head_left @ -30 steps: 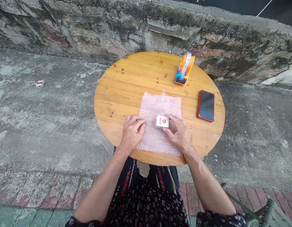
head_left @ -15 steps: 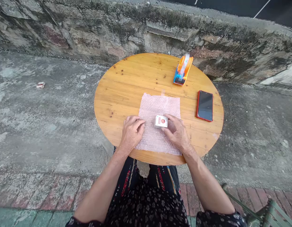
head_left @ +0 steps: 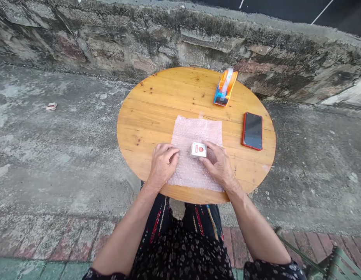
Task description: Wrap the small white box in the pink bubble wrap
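Observation:
A small white box with red print [head_left: 198, 150] sits on a sheet of pinkish bubble wrap [head_left: 198, 130], which lies flat on the round wooden table. My right hand [head_left: 218, 161] grips the box from its right side, with the thumb at the near edge and the forefinger at the far edge. My left hand [head_left: 164, 161] rests over the left edge of the bubble wrap, apart from the box. Its fingers are curled in and the thumb is close to the forefinger; whatever lies under them is hidden.
On the wooden table [head_left: 145, 105], an orange and blue tape dispenser [head_left: 225, 87] stands at the far right. A phone in a red case [head_left: 252, 131] lies on the right. Behind runs a stone wall [head_left: 110, 42]. A small crumpled packet [head_left: 51, 106] is on the ground left.
Both hands and the box hold their places. The view has shifted very slightly.

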`<state>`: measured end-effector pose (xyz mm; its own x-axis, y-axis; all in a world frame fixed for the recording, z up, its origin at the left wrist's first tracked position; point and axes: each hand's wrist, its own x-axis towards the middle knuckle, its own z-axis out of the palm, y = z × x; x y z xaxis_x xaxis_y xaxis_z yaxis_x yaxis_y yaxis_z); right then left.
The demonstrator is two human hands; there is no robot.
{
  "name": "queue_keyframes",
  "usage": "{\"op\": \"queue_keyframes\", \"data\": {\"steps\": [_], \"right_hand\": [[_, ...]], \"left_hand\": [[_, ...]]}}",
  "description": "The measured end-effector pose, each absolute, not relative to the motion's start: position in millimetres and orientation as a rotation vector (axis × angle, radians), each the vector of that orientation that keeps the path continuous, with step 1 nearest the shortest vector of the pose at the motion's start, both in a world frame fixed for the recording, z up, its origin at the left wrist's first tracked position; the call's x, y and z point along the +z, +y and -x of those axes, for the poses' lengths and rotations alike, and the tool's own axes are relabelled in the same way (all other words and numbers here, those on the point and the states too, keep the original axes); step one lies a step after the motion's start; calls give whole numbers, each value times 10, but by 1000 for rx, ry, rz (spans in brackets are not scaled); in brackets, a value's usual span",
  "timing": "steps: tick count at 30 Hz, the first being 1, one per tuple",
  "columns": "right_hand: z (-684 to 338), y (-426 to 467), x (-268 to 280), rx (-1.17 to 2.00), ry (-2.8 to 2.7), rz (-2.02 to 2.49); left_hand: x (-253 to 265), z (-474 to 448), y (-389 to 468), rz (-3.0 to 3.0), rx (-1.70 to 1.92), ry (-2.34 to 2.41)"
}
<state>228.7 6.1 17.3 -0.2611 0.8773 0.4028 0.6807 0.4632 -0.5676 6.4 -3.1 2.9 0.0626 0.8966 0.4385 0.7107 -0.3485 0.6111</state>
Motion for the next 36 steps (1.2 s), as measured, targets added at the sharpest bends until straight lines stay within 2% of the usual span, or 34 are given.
{"op": "queue_keyframes", "data": {"steps": [19, 23, 26, 30, 36], "right_hand": [[-2312, 82, 212, 393, -1962, 1253], [-2382, -108, 313, 338, -1878, 1202], [-2404, -382, 383, 357, -2085, 1081], [-2373, -683, 404, 261, -2401, 1142], [-2286, -764, 330, -86, -2550, 1256]], "left_hand": [[35, -66, -26, -2083, 1164, 1629], [40, -57, -15, -2086, 1179, 1608], [37, -47, -15, -2086, 1179, 1605], [21, -38, -27, -2054, 1215, 1617], [-21, -26, -9, -2001, 1327, 1605]]}}
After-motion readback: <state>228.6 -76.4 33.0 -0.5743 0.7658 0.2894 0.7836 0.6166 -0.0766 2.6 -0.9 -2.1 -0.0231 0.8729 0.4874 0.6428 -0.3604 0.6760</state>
